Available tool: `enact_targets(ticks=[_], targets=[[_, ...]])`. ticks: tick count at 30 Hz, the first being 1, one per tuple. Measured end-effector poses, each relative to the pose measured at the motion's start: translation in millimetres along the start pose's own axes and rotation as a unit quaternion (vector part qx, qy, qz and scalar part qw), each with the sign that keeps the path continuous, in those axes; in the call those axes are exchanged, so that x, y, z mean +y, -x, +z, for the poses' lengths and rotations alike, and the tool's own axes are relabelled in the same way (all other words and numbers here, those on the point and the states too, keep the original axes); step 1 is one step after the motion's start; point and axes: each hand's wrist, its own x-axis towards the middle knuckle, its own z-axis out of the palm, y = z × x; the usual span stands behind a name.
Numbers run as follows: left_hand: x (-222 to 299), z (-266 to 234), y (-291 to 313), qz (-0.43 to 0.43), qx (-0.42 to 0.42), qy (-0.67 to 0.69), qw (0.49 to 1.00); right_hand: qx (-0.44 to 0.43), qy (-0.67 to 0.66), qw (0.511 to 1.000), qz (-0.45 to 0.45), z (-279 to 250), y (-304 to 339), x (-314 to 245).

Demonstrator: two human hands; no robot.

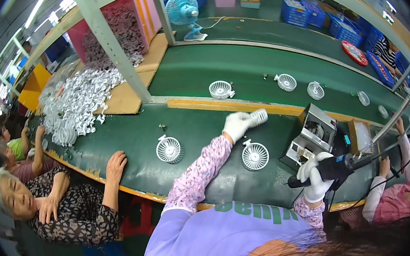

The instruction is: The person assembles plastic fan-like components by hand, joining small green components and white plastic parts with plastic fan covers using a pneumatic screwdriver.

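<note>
My left hand (237, 126), in a white glove, is stretched out over the green work surface. Its fingers are closed on a small white fan grille (260, 116), seen nearly edge-on. Just nearer lies another round white fan grille (255, 156), flat on the surface, and a third fan grille (169, 150) lies farther left. My right hand (315, 177), also gloved, is wrapped around a black electric screwdriver (333, 168), held roughly level with its tip toward the left. Beside it stands a grey metal screw feeder (311, 136).
Several white grilles ride the green conveyor (184, 70) beyond the wooden ledge (232, 106). A heap of white plastic parts (74, 99) lies at the left by a frame post (114, 47). A co-worker's hand (115, 166) rests on the table edge. A clear box (362, 136) stands right.
</note>
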Motion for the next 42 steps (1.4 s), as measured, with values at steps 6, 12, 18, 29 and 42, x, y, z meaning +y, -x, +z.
enact_targets(ticks=[6,12,18,29,42], targets=[[17,7,-54,-0.023,-0.019,0.195,0.98,0.032,0.008,0.999,0.022,-8,4,-2],[-5,10,-70,0.254,0.036,-0.203,0.945,0.026,0.005,1.0,0.012,-11,7,5],[-33,-11,-34,0.274,0.068,-0.204,0.937,0.055,0.042,0.997,0.034,-20,9,5],[2,32,109,0.212,-0.155,-0.24,0.934,0.176,0.162,0.968,-0.071,-49,-38,37],[3,58,132,0.203,-0.205,-0.294,0.911,0.133,0.054,0.987,0.072,-23,-1,62]])
